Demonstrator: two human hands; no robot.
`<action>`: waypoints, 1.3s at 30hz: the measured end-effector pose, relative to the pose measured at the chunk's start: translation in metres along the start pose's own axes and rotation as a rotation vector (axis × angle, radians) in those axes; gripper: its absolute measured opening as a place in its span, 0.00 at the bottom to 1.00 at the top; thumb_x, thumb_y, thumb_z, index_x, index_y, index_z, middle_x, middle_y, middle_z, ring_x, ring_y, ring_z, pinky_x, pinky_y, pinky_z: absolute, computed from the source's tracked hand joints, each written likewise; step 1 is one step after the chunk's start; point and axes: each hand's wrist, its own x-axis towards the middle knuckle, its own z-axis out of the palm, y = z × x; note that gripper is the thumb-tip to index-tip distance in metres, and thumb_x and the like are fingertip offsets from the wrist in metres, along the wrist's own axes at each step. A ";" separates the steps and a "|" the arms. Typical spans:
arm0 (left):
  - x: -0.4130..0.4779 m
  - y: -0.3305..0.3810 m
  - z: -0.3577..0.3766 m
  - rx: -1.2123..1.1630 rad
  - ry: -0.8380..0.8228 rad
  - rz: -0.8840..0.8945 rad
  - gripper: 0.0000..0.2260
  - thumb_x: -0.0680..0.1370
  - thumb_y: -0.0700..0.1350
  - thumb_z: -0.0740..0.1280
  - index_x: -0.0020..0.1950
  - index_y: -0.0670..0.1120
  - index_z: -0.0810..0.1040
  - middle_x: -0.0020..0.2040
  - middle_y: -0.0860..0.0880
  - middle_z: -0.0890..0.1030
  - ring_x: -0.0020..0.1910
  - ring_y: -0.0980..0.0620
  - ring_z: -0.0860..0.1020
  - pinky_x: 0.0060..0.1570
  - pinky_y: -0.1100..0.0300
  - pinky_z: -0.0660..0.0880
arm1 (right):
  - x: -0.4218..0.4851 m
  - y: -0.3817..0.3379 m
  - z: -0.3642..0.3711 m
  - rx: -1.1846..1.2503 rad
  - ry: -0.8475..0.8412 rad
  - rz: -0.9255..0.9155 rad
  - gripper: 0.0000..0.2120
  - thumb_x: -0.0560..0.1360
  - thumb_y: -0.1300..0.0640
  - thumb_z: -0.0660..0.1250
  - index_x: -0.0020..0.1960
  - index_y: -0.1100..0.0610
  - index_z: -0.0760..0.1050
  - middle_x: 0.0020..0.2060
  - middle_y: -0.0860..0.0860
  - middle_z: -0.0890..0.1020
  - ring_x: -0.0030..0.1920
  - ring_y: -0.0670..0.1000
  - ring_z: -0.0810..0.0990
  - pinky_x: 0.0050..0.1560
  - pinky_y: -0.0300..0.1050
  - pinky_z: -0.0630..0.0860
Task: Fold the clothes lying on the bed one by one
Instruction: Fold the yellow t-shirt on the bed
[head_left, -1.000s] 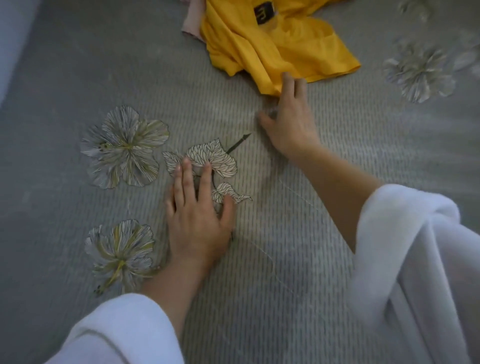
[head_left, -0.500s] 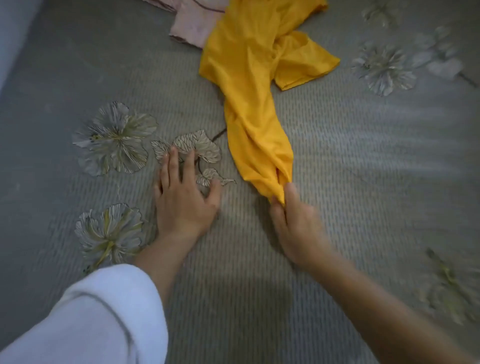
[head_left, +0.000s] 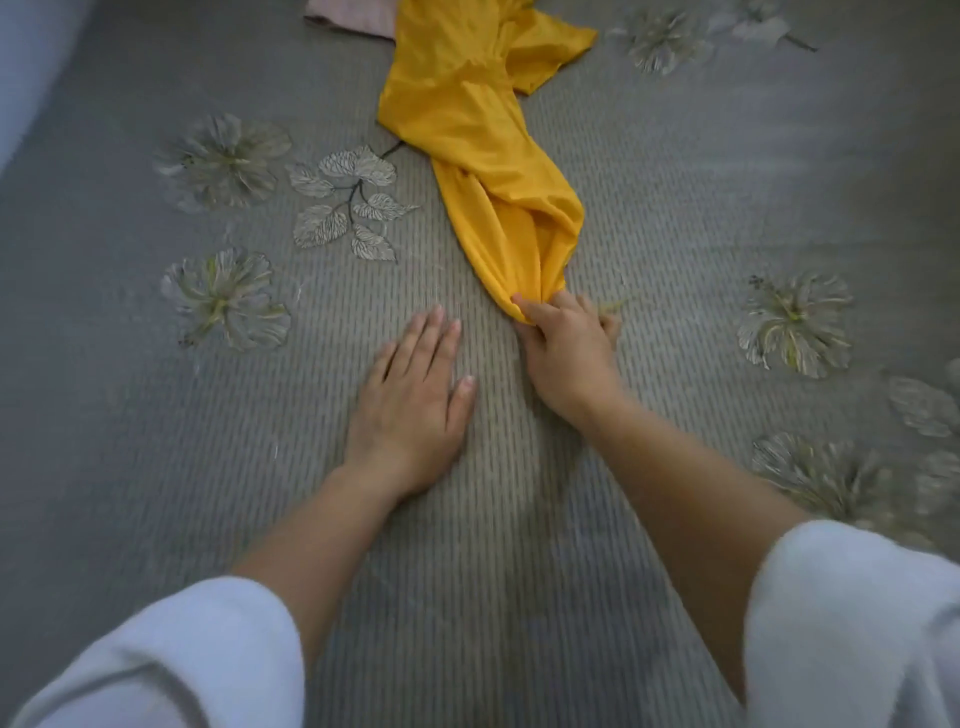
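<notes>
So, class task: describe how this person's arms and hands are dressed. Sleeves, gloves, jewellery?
Both arms wear loose white sleeves, left sleeve and right sleeve, pushed up so the forearms are bare. The left hand and right hand are ungloved. No rings, watch or bracelets show.

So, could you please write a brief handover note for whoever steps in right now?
Right hand: closed on the near end of the yellow garment, which lies stretched in a rope-like bunch across the bed.
Left hand: open, flat on the bedcover, holding nothing.
Pink garment: at the far edge, beside the yellow one, partly out of view.
Done: nothing folded in view.
Left: spread and fold the yellow garment, then the pink.
</notes>
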 end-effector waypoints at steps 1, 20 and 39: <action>-0.016 0.004 0.001 -0.007 -0.009 -0.006 0.26 0.82 0.55 0.45 0.79 0.47 0.45 0.79 0.51 0.45 0.76 0.57 0.40 0.71 0.60 0.34 | -0.008 -0.005 -0.004 0.026 -0.030 -0.007 0.16 0.81 0.52 0.57 0.66 0.52 0.75 0.54 0.54 0.77 0.60 0.57 0.70 0.60 0.51 0.60; -0.274 0.128 -0.006 -0.292 -0.011 0.006 0.16 0.78 0.52 0.58 0.51 0.44 0.82 0.51 0.44 0.79 0.53 0.41 0.76 0.50 0.46 0.76 | -0.308 0.053 -0.117 -0.036 -0.836 0.075 0.20 0.74 0.47 0.62 0.28 0.55 0.62 0.27 0.51 0.65 0.28 0.49 0.64 0.29 0.47 0.59; -0.273 0.150 -0.027 -0.467 -0.110 -0.690 0.33 0.73 0.53 0.69 0.73 0.48 0.59 0.69 0.43 0.59 0.67 0.42 0.62 0.62 0.47 0.65 | -0.377 0.040 -0.091 0.269 -0.415 0.336 0.25 0.73 0.47 0.68 0.67 0.53 0.67 0.59 0.48 0.71 0.61 0.50 0.69 0.61 0.48 0.67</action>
